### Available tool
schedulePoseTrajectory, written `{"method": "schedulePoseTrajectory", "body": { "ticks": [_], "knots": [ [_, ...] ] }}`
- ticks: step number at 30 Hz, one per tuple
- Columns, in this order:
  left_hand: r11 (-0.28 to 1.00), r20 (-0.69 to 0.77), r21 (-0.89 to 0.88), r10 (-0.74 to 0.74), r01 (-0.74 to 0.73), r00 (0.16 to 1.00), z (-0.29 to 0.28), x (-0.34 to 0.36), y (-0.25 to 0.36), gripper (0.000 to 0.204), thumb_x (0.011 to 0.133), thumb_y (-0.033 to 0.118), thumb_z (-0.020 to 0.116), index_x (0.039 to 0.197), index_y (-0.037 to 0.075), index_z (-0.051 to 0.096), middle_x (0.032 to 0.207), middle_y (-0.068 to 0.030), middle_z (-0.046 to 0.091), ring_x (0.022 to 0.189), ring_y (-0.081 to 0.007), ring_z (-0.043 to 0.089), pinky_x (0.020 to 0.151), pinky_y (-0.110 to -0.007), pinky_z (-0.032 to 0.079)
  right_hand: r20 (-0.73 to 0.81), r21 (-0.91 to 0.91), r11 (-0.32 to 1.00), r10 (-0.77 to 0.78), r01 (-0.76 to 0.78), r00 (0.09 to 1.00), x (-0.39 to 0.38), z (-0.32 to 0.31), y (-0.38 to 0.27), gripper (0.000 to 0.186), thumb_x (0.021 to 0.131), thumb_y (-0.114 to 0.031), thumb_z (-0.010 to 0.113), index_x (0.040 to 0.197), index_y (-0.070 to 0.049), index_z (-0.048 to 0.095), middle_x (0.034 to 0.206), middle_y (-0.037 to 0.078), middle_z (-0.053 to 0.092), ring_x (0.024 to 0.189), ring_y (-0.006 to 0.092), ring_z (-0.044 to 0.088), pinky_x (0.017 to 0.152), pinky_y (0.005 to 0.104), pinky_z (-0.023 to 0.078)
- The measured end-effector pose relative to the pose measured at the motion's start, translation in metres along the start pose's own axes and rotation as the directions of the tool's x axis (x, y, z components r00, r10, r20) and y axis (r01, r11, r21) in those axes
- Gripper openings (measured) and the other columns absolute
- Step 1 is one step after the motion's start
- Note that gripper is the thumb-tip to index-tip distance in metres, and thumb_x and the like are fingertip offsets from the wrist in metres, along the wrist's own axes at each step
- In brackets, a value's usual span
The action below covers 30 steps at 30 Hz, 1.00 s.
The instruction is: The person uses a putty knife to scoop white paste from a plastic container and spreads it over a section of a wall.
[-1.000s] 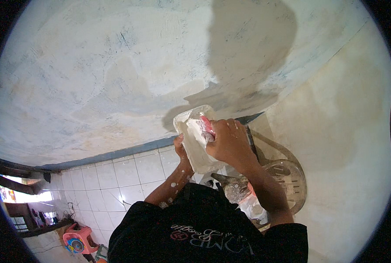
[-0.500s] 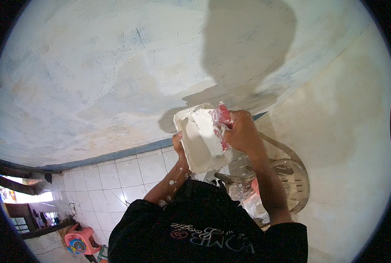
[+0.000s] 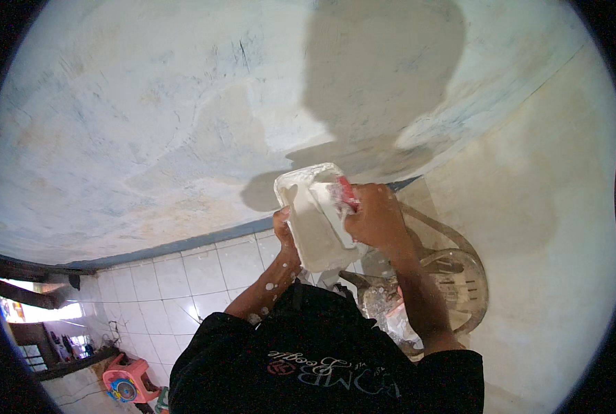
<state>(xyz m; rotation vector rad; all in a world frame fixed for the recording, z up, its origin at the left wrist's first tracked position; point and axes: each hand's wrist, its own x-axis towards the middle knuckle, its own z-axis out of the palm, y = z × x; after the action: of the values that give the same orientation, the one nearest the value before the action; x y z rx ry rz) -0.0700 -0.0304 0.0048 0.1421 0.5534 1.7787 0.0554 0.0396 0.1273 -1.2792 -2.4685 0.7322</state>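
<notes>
My left hand (image 3: 284, 231) is closed on the left side of a white rectangular tray (image 3: 328, 259), its thumb over the rim. Smooth white paste lies in the tray. In my right hand (image 3: 377, 215) is a wide scraper with a red handle (image 3: 348, 194), caked in white paste. The scraper's blade is down along the tray's right side, partly hidden by my fingers and the paste. White spots dot my left forearm.
A patchy pale wall (image 3: 149, 138) rises before me, meeting another wall (image 3: 529, 193) on the right. A brown plastic chair (image 3: 475, 293) with things on it stands below my right arm. White floor tiles (image 3: 190, 276) and a pink stool (image 3: 139, 381) are to the left.
My right hand has tilted and shifted slightly, bringing the scraper lower against the tray's right side. Less of its blade shows now. The left hand still grips the tray.
</notes>
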Motion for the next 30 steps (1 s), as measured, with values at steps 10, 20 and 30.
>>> {"method": "schedulePoseTrajectory", "body": {
  "ticks": [10,20,30],
  "knots": [
    [0.999,0.001,-0.015,-0.051,0.051,0.999,-0.007,-0.002,0.006,0.08,0.067,0.051,0.05,0.134,0.008,0.038,0.125,-0.0164,0.048,0.111,-0.0333,0.049,0.095,-0.046,0.04,-0.154,0.132,0.984,-0.096,0.117,0.983,0.005,0.02,-0.009,0.016,0.069,-0.011,0.065,0.071,0.004,0.06,0.061,0.021,0.058,0.051,0.0329,0.055,0.053,0.041,0.044],
    [0.984,0.043,-0.161,-0.075,0.081,0.996,-0.01,0.004,-0.001,0.079,0.069,0.048,0.048,0.136,0.007,0.035,0.128,-0.0178,0.046,0.113,-0.0347,0.048,0.096,-0.047,0.04,-0.421,-0.135,0.953,-0.301,0.269,0.855,0.008,0.032,0.007,0.018,0.072,-0.013,0.068,0.078,0.003,0.063,0.063,0.015,0.061,0.053,0.0227,0.055,0.055,0.0338,0.044],
    [0.997,-0.06,-0.075,0.025,-0.03,0.998,-0.006,-0.002,-0.001,0.076,0.071,0.046,0.049,0.132,0.004,0.037,0.12,-0.0167,0.051,0.107,-0.032,0.052,0.092,-0.043,0.043,-0.48,0.029,0.936,-0.296,0.352,0.826,0.007,0.038,-0.006,0.018,0.069,-0.015,0.064,0.073,0.002,0.062,0.065,0.023,0.059,0.065,0.0408,0.06,0.064,0.0478,0.047]
  ]
}}
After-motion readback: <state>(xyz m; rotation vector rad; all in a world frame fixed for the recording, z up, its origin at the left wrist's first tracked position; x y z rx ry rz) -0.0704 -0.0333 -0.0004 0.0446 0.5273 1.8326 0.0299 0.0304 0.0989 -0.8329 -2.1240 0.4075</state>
